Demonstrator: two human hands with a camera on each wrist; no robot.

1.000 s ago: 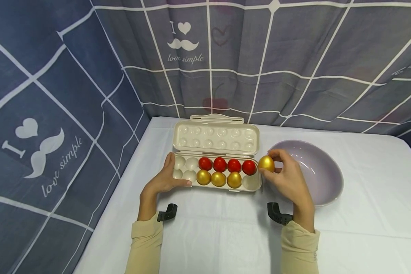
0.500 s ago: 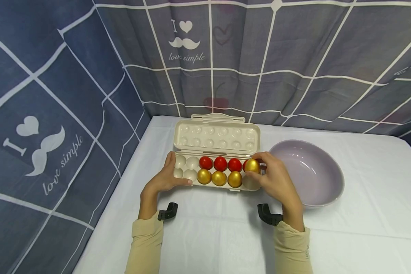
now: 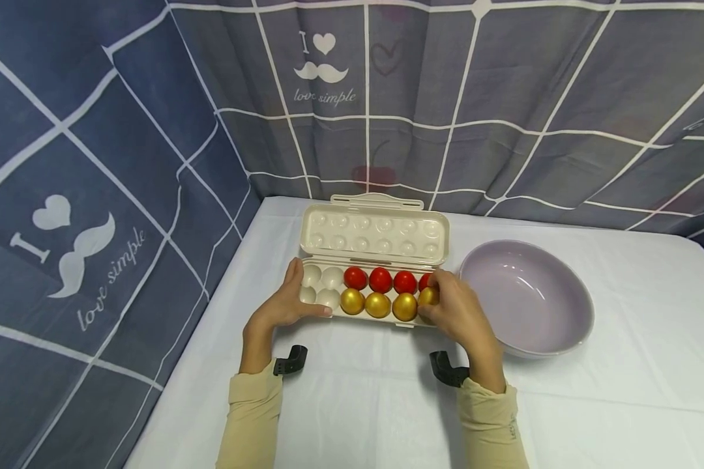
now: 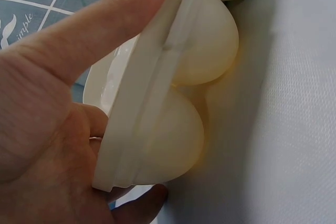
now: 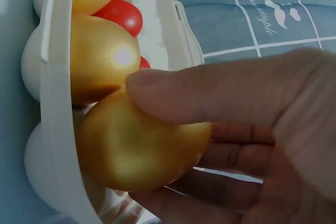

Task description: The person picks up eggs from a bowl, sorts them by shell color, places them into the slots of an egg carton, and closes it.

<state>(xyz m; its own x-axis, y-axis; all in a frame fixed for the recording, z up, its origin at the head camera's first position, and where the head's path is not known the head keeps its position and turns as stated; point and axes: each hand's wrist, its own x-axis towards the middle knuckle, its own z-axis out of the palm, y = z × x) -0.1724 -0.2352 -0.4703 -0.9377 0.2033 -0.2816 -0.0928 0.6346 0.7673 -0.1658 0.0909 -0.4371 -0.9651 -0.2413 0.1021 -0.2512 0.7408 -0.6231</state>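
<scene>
An open cream plastic egg carton [image 3: 334,314] lies on the table, its lid [image 3: 375,233] tipped back. Its left end sits in the grip of my left hand [image 3: 281,303], thumb along the front rim and fingers behind. My right hand [image 3: 460,309] pinches a gold egg [image 5: 136,142] between thumb and fingers at the front right cup. In the right wrist view this egg is low in the cup, beside another gold egg [image 5: 102,59]. Several red eggs [image 3: 380,280] fill the back row's right side; the rightmost is partly hidden by my right hand. The left cups [image 3: 332,278] hold nothing.
A lilac oval bowl [image 3: 528,296] with nothing in it stands right of the carton, close to my right hand. White cloth covers the table [image 3: 375,397]. A dark grid-patterned curtain [image 3: 416,98] hangs behind and at the left. Each wrist wears a black camera mount [image 3: 448,369].
My right hand has carried the gold egg left from beside the bowl, over the carton, and down into the front right cup. My left hand keeps its hold on the carton.
</scene>
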